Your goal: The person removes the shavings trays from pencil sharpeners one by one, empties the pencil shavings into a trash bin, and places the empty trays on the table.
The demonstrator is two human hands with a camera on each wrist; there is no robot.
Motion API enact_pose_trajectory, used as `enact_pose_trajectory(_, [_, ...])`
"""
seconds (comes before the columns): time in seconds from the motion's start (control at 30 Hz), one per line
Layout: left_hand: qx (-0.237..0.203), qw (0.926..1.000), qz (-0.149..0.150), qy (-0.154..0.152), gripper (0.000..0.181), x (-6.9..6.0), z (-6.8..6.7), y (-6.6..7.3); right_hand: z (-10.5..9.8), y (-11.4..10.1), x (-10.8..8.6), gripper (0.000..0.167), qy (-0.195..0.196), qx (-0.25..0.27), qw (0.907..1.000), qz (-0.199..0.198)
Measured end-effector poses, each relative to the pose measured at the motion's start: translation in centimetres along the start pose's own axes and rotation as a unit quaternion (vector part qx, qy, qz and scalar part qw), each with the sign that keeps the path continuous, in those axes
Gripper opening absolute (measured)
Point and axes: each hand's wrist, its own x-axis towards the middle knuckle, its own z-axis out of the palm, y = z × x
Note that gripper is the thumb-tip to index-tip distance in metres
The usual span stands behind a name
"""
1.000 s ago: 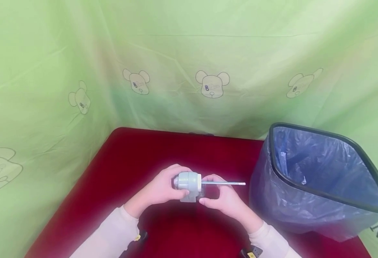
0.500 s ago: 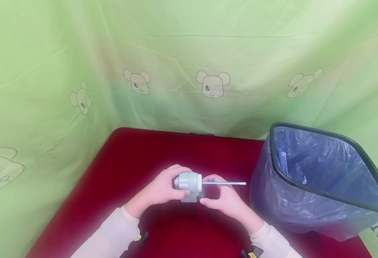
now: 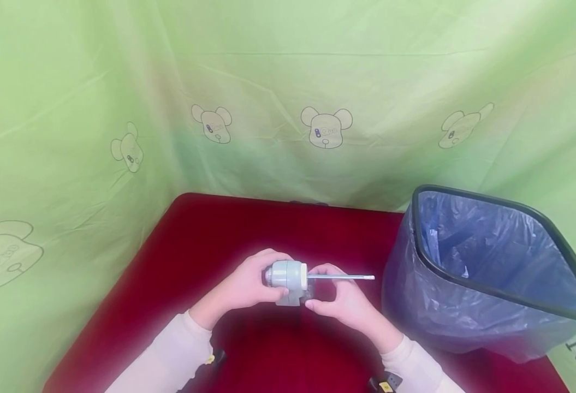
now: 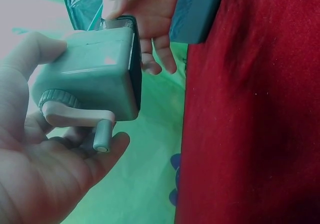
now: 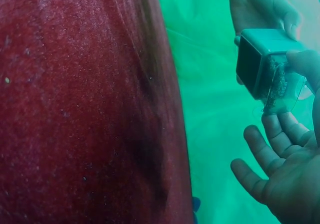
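Hardly anything moved: left hand [image 3: 244, 284] grips 1 sharpener [image 3: 288, 277], right hand [image 3: 350, 307] pinches 1 drawer [image 5: 281, 86].

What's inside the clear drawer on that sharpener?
Dark crumbly bits show through the clear drawer; anything further in is covered by the opaque sharpener.
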Motion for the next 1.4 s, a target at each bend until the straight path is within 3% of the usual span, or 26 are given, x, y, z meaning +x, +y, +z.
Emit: enact_pose_trajectory(1.4, [0.022,0.9997,-0.003,-0.005,0.056,-0.03,-0.5,-0.08,-0.23,-0.08,-0.47,0.058,0.015,-0.01,0.9998,0.011])
